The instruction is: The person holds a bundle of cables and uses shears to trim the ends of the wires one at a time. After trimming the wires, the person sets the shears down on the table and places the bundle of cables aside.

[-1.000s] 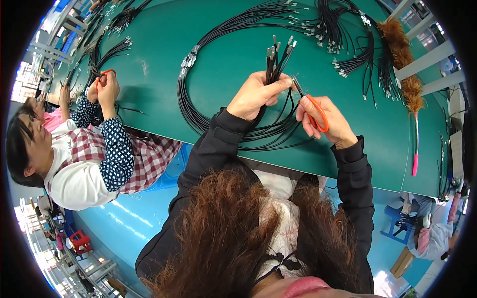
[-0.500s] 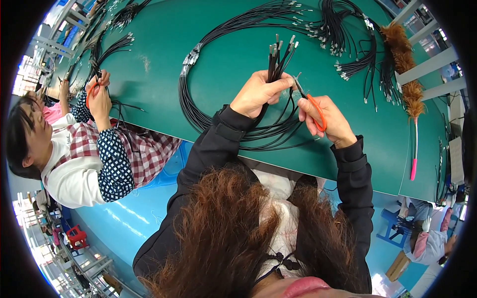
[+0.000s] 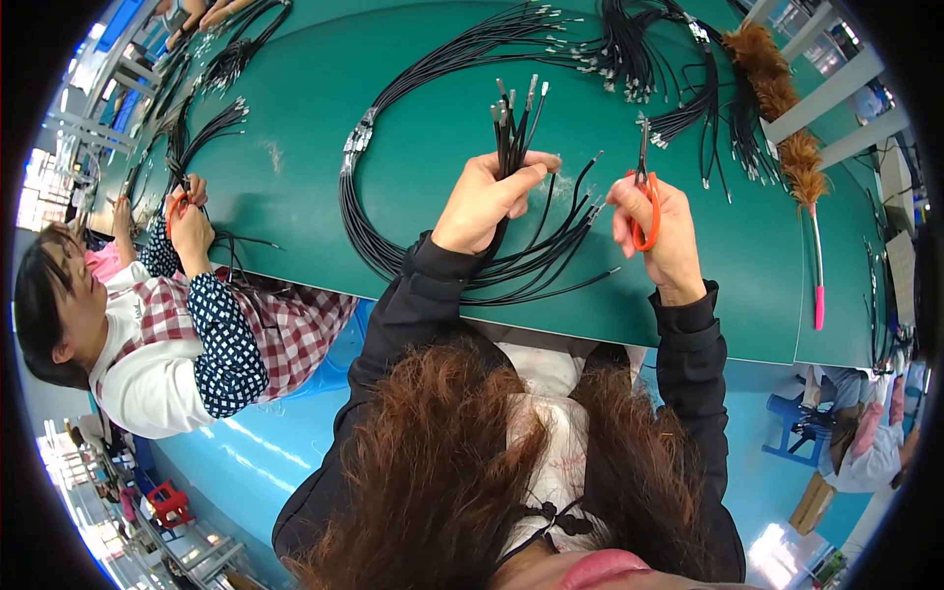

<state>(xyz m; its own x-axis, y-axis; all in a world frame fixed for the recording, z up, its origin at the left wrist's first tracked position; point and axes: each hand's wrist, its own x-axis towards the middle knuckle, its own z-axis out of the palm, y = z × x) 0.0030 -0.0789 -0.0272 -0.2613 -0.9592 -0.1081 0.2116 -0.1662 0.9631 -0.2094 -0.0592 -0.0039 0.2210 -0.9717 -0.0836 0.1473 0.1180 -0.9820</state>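
My left hand (image 3: 487,197) is closed around a bundle of black cables (image 3: 511,128) with metal tips, held upright over the green table (image 3: 295,128). The cables run down into a large coiled loop (image 3: 393,236) lying on the table. My right hand (image 3: 664,221) grips a pair of orange-handled scissors (image 3: 643,187), blades pointing away from me, a little to the right of the bundle and apart from it.
More black cable bundles (image 3: 639,59) lie at the far side. A brown feather duster with a pink handle (image 3: 796,157) lies at the right. A co-worker in a checked top (image 3: 197,334) sits at my left, a hand (image 3: 187,221) on orange scissors.
My right hand with the scissors has moved right, away from the cable bundle. The left hand still holds the bundle upright.
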